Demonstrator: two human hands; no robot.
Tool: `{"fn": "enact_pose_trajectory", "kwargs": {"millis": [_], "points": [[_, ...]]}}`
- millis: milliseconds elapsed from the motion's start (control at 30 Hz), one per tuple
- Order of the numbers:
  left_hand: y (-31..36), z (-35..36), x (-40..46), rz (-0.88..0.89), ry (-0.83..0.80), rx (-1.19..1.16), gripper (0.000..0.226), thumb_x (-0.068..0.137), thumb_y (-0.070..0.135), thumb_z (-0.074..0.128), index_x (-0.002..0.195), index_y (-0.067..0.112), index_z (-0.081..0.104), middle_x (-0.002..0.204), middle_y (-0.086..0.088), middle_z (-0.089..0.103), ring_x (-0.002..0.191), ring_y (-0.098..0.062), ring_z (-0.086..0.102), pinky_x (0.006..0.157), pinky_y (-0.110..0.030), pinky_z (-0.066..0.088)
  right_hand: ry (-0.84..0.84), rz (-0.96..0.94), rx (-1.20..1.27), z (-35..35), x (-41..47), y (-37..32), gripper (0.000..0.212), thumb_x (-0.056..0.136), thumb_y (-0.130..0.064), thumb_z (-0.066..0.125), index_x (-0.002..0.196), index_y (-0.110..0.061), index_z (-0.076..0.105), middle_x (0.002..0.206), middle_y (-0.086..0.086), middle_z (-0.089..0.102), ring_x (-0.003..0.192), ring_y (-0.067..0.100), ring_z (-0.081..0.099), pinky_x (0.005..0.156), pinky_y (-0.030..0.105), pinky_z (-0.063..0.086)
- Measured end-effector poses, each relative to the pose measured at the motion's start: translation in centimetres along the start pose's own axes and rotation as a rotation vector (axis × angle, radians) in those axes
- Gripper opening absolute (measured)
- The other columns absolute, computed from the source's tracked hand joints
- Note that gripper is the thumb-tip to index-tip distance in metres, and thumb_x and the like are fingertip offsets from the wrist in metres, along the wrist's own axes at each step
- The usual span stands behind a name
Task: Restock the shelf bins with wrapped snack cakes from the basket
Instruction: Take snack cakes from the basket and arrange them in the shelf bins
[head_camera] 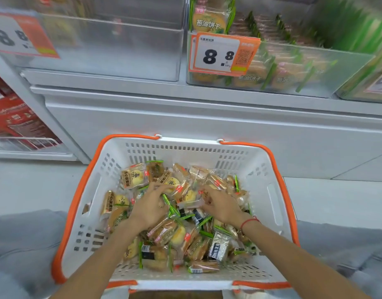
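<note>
Now both hands down in basket, gathering cakes from heap. Left hand curled over packs near centre; right hand at 2 o'clock, fingers spread on wrappers; firm grasp unclear. Empty bin waits at 11 o'clock, likely target.

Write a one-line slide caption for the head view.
Both hands, left and right, dig through wrapped snack cakes in a white basket below clear shelf bins.
</note>
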State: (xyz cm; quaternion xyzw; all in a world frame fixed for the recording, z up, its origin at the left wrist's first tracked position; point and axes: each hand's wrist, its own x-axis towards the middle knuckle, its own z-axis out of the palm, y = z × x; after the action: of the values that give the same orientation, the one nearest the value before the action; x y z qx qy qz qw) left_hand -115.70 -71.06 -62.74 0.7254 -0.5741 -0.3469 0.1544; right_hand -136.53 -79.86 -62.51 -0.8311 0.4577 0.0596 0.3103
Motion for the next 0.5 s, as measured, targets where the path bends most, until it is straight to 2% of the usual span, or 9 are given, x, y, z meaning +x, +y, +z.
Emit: {"fn": "enact_pose_trajectory", "kwargs": {"millis": [100, 167, 233, 300, 333, 400, 467, 500], "points": [[-0.4, -0.9, 0.5, -0.05, 0.013, -0.227, 0.059, 0.079, 0.007, 0.075, 0.129, 0.027, 0.051, 0.129, 0.005, 0.048, 0.088, -0.005, 0.059, 0.065, -0.009, 0.046, -0.109, 0.024, -0.013, -0.6, -0.1, 0.1, 0.062, 0.085, -0.02, 0.067, 0.137, -0.023, 0.033, 0.087, 0.002, 0.064, 0.073, 0.018, 0.059, 0.071, 0.037, 0.054], [-0.7, -1.4, 0.5, -0.083, 0.076, -0.284, 0.058, 0.076, 0.007, 0.077, 0.127, 0.022, 0.054, 0.124, 0.006, 0.055, 0.087, -0.005, 0.061, 0.063, -0.011, 0.047, -0.187, 0.088, -0.115, -1.1, -0.2, 0.2, 0.05, 0.083, -0.023, 0.071, 0.121, -0.014, 0.04, 0.085, 0.002, 0.059, 0.08, 0.02, 0.059, 0.082, 0.037, 0.052], [-0.7, -1.8, 0.5, -0.103, 0.213, -0.195, 0.049, 0.078, 0.012, 0.076, 0.122, 0.024, 0.058, 0.117, 0.007, 0.061, 0.082, -0.003, 0.06, 0.059, -0.014, 0.044, -0.344, 0.164, -0.196, -1.8, -0.7, 0.2, 0.03, 0.082, -0.025, 0.073, 0.095, -0.011, 0.05, 0.087, 0.002, 0.056, 0.086, 0.022, 0.058, 0.091, 0.038, 0.051], [-0.4, -2.1, 0.3, -0.106, 0.326, -0.071, 0.04, 0.082, 0.017, 0.074, 0.118, 0.025, 0.061, 0.104, 0.008, 0.064, 0.079, -0.004, 0.058, 0.054, -0.019, 0.04, -0.529, 0.212, -0.219, -2.1, -1.3, 0.4, 0.03, 0.08, -0.03, 0.075, 0.084, -0.017, 0.049, 0.109, 0.006, 0.058, 0.109, 0.026, 0.056, 0.098, 0.039, 0.046], [0.1, -2.3, 0.2, -0.108, 0.335, -0.039, 0.037, 0.083, 0.018, 0.072, 0.118, 0.025, 0.061, 0.099, 0.007, 0.063, 0.08, -0.007, 0.057, 0.054, -0.02, 0.04, -0.576, 0.229, -0.217, -2.1, -1.5, 0.5, 0.031, 0.079, -0.031, 0.076, 0.084, -0.017, 0.049, 0.12, 0.006, 0.057, 0.117, 0.027, 0.053, 0.098, 0.037, 0.045], [0.6, -2.2, 0.2, -0.105, 0.269, 0.027, 0.037, 0.086, 0.021, 0.069, 0.122, 0.025, 0.059, 0.104, 0.004, 0.064, 0.086, -0.011, 0.058, 0.061, -0.024, 0.046, -0.579, 0.255, -0.194, -1.7, -2.1, 0.5, 0.036, 0.08, -0.028, 0.075, 0.103, -0.011, 0.054, 0.125, 0.005, 0.055, 0.117, 0.025, 0.052, 0.092, 0.032, 0.044], [1.2, -2.0, 0.2, -0.068, 0.214, 0.135, 0.038, 0.088, 0.022, 0.065, 0.125, 0.026, 0.057, 0.124, 0.001, 0.059, 0.106, -0.016, 0.058, 0.081, -0.032, 0.052, -0.586, 0.311, -0.118, -1.4, -2.3, 0.5, 0.052, 0.083, -0.022, 0.073, 0.125, -0.005, 0.048, 0.115, 0.004, 0.05, 0.105, 0.021, 0.052, 0.091, 0.031, 0.047], [1.6, -2.0, 0.1, -0.033, 0.218, 0.18, 0.037, 0.089, 0.022, 0.064, 0.125, 0.026, 0.057, 0.132, 0.002, 0.055, 0.118, -0.017, 0.054, 0.092, -0.036, 0.05, -0.603, 0.347, -0.077, -1.5, -2.3, 0.4, 0.051, 0.084, -0.02, 0.072, 0.126, -0.005, 0.047, 0.108, 0.003, 0.049, 0.097, 0.018, 0.052, 0.09, 0.03, 0.05]]}}
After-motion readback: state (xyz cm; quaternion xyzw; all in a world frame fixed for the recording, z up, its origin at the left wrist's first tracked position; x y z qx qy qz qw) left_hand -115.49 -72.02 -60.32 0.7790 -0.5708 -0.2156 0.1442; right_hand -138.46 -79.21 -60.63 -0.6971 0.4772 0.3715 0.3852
